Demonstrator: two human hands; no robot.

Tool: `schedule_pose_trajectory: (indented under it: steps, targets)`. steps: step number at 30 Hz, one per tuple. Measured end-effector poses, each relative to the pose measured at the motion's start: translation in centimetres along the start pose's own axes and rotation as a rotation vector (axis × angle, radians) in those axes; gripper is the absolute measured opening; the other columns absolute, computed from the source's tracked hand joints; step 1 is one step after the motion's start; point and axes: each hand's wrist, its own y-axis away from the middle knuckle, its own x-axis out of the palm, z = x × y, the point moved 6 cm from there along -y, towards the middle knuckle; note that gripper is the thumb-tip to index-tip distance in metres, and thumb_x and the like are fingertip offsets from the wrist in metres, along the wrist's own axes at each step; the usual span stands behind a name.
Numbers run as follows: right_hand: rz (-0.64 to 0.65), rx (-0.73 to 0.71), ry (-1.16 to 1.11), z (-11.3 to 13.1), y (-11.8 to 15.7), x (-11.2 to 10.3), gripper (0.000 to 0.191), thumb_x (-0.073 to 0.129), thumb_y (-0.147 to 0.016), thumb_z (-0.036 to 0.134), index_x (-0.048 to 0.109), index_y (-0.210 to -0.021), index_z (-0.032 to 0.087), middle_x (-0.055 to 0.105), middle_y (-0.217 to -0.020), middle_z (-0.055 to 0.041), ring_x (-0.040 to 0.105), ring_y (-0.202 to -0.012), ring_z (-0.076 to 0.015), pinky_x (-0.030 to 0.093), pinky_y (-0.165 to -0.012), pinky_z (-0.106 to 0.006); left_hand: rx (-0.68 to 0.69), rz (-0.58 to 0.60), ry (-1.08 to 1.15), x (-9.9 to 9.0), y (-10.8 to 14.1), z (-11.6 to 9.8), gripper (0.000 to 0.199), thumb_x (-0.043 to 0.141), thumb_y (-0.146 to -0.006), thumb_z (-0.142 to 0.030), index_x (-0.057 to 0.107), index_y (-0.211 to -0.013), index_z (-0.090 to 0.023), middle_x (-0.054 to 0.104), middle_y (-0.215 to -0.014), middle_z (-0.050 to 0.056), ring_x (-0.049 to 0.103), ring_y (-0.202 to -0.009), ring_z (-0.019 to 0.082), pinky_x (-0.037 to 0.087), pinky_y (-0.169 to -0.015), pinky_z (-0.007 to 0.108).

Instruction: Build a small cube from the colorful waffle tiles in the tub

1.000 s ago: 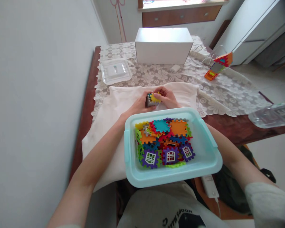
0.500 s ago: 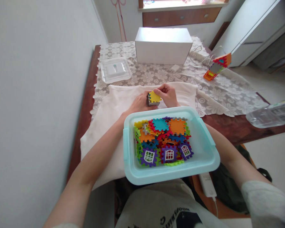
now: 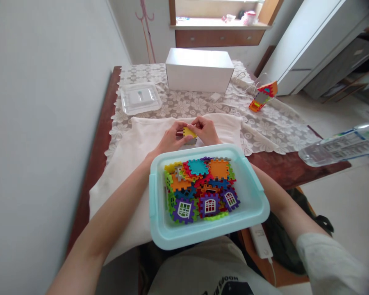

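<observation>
Between my hands, on the white cloth (image 3: 138,151), is a small block of interlocking panels (image 3: 190,133) with a yellow top and grey sides. My left hand (image 3: 174,137) grips it from the left, fingers behind and thumb along its front. From the right, my right hand (image 3: 205,130) pinches the yellow top panel at its edge. Nearer my body stands a light-blue tub (image 3: 255,209) heaped with toothed plastic panels (image 3: 199,186) in orange, purple, green, red and blue; several purple and green ones have window grilles.
At the back sits a white box (image 3: 199,73), with a clear plastic lid (image 3: 140,98) to its left. A small house of coloured panels (image 3: 262,96) stands at the right. A clear plastic bottle (image 3: 341,143) juts in at the right edge, near the table's brown edge (image 3: 295,170).
My left hand's fingers have shifted up around the block and its thumb now lies along the front. My right hand has moved in closer over the yellow panel. The camera view has shifted too.
</observation>
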Motion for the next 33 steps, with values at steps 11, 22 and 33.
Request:
schedule_pose_trajectory:
  steps: [11, 22, 33]
  targets:
    - [-0.033, -0.083, 0.019, 0.5, 0.5, 0.0, 0.073, 0.076, -0.087, 0.098, 0.066, -0.080, 0.026, 0.064, -0.087, -0.0034, 0.057, -0.082, -0.0228, 0.048, -0.080, -0.041, -0.133, 0.012, 0.253, -0.7, -0.9, 1.1, 0.059, 0.109, -0.075, -0.064, 0.080, -0.104, -0.021, 0.086, -0.106, 0.008, 0.081, -0.099, 0.024, 0.065, -0.094, 0.038]
    - [0.011, 0.000, -0.099, -1.8, 0.3, 0.8, 0.065, 0.086, -0.084, 0.090, 0.063, -0.080, 0.029, 0.069, -0.083, -0.0022, 0.061, -0.079, -0.0236, 0.056, -0.074, -0.042, -0.252, -0.123, 0.292, -1.1, -0.8, 1.4, 0.035, 0.103, -0.071, -0.041, 0.091, -0.096, -0.021, 0.090, -0.104, 0.008, 0.080, -0.094, 0.024, 0.066, -0.095, 0.040]
    - [0.031, 0.026, -0.127, -1.5, 0.2, 0.9, 0.054, 0.086, -0.084, 0.078, 0.072, -0.087, 0.026, 0.071, -0.084, -0.0019, 0.061, -0.080, -0.0212, 0.051, -0.074, -0.037, -0.162, -0.132, 0.247, -1.0, -0.8, 1.2, 0.048, 0.109, -0.073, -0.053, 0.084, -0.093, -0.018, 0.087, -0.098, 0.008, 0.079, -0.091, 0.022, 0.065, -0.093, 0.039]
